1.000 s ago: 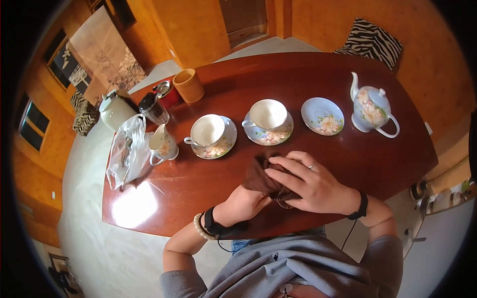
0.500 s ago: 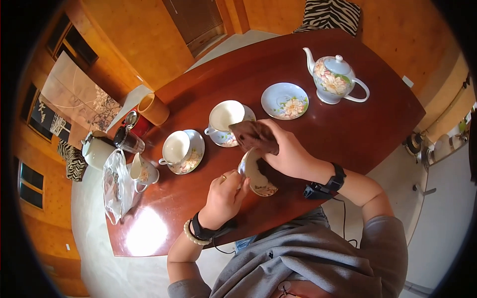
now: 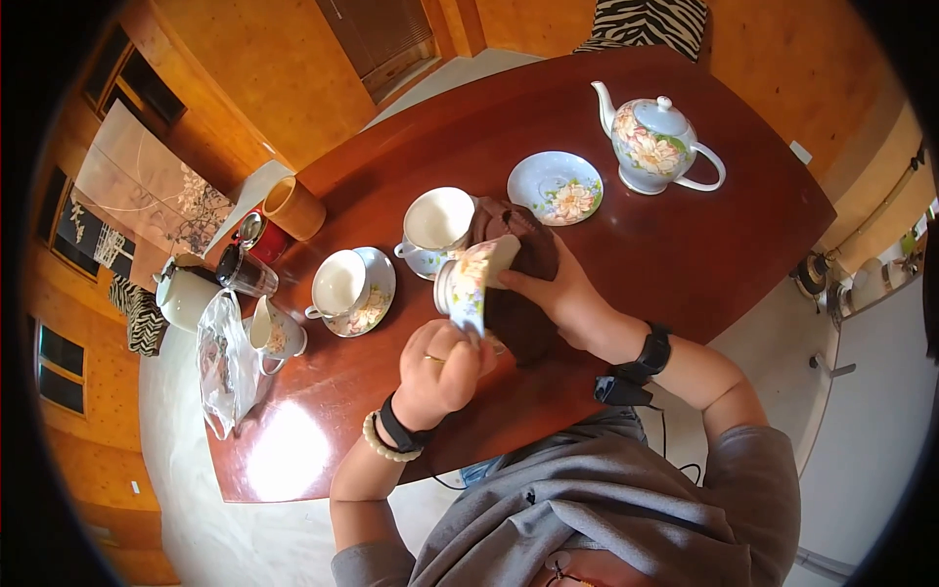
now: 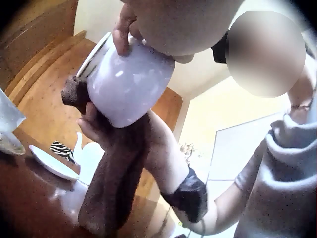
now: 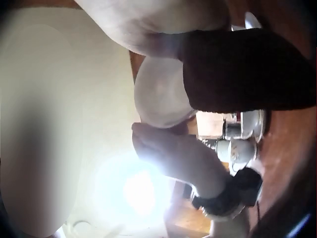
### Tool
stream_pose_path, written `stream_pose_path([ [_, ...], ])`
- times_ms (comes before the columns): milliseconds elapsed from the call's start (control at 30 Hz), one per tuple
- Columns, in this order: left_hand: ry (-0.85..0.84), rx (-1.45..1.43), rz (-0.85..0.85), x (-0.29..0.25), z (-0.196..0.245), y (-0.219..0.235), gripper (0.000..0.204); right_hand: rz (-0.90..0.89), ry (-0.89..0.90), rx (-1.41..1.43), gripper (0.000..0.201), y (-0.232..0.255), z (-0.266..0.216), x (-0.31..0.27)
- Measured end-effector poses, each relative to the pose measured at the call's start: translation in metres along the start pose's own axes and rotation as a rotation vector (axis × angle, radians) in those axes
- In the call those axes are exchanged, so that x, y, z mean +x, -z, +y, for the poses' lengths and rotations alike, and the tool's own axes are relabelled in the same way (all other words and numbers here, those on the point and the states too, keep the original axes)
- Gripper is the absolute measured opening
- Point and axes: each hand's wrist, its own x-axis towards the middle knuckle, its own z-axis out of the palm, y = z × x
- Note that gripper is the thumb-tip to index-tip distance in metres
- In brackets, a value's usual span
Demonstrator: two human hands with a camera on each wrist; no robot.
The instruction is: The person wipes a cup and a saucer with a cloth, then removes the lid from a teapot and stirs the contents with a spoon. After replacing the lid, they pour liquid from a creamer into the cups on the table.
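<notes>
The left hand (image 3: 440, 367) grips a floral cup (image 3: 469, 285) low on its side, tilted so its foot faces left in the head view. The right hand (image 3: 575, 298) holds a dark brown cloth (image 3: 523, 323), bunched against the cup's rim, the thumb along the edge. In the left wrist view the cup (image 4: 130, 82) hangs from the left fingers (image 4: 122, 37), with the cloth (image 4: 116, 183) draping below it. The cloth (image 5: 247, 72) covers part of the cup (image 5: 163, 91) in the right wrist view.
Two cups (image 3: 440, 219) (image 3: 340, 286) stand on saucers beyond the hands. A saucer (image 3: 556, 188) and a teapot (image 3: 653, 147) are at the back right. At left are a creamer (image 3: 278, 333), plastic bag (image 3: 225, 367), glass jar (image 3: 249, 274), wooden cup (image 3: 295, 208) and pot (image 3: 186, 297).
From the cloth bundle of a second ago, the cup came into view and has since turned, its floral outside now facing up. The cloth has moved onto its rim. The head view has shifted.
</notes>
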Motion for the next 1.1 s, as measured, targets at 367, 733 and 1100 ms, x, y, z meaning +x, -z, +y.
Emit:
stream_pose_path([
  [367,0.217,-0.197,0.153,-0.009,-0.004,0.004,0.069,0.029,0.907,-0.859,0.058,-0.002,-0.068,0.027],
  [733,0.515,-0.677,0.157,0.016,-0.018,-0.024,0.071,0.0,0.888,-0.639,0.055,-0.014,-0.033,0.023],
  [1100,0.216,-0.342,0.211,0.01,-0.026,-0.034,0.108,-0.058,0.326,-0.286,0.056,-0.007,-0.018,0.022],
])
